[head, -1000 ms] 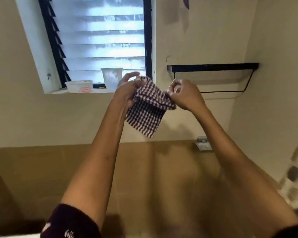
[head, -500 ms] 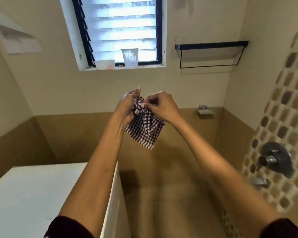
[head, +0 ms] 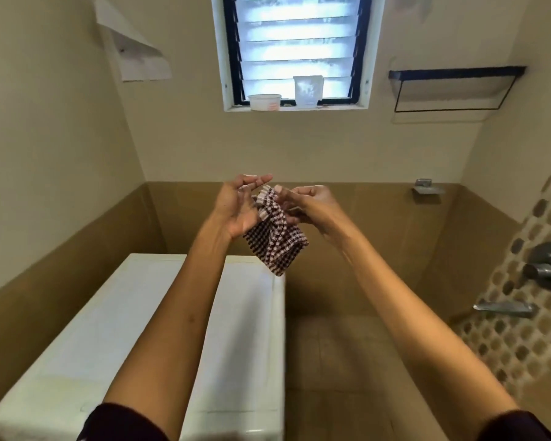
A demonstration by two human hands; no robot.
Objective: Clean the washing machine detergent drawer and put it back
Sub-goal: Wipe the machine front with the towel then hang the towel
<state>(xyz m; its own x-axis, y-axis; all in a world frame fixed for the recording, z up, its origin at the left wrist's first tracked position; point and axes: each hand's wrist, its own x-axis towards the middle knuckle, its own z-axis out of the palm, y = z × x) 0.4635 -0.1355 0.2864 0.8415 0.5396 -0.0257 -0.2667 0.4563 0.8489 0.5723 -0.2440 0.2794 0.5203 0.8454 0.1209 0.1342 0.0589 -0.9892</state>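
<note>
Maroon-checked bunched cloth (head: 277, 241) is pinched by right hand (head: 310, 202) fingers, left hand (head: 236, 206) fingers apart against it, white washing machine (head: 109, 313) below them, brown-tiled wall (head: 379, 224) beyond.

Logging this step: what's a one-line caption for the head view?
Right hand pinches a checked cloth beside the open left hand, white washing machine below, louvred window on the far wall.

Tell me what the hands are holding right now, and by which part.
A checked cloth. The right hand pinches its bunched top edge; the left hand rests against its side with fingers straight.
</note>
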